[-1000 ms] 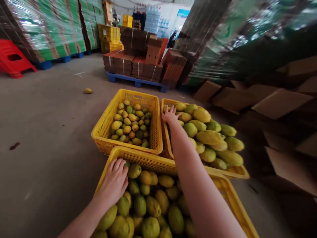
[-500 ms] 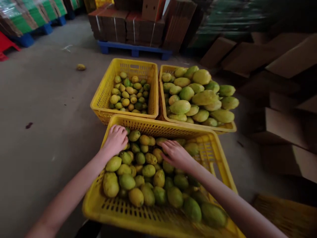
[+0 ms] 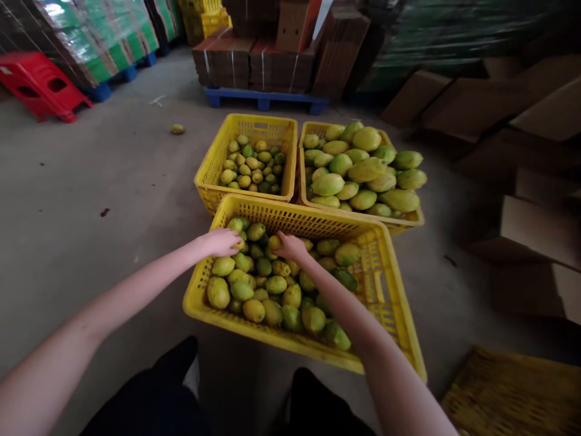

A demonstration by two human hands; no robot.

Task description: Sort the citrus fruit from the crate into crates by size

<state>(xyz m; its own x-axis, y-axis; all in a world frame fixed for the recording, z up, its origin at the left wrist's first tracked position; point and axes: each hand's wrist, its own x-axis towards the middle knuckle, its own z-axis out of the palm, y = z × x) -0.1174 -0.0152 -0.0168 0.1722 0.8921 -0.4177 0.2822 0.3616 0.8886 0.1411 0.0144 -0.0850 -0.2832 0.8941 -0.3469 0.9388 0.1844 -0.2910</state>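
In front of me is a yellow plastic crate holding many green and yellow papayas. At its far left corner, my left hand has its fingers curled round a small yellowish papaya, mostly covered by the hand. My right hand reaches in near the far wall, fingers closed on another small yellow papaya. Larger, greener papayas lie towards the right side of the crate, partly behind my right forearm.
Behind stand two more crates: the left one holds small papayas, the right one large papayas heaped above its rim. A loose papaya lies on the floor. Cardboard boxes are at right, a red stool at far left.
My right hand has moved left along the far wall and closed on a yellow papaya. My left hand has turned inward over the fruit. The view has shifted, showing my legs and the stool.
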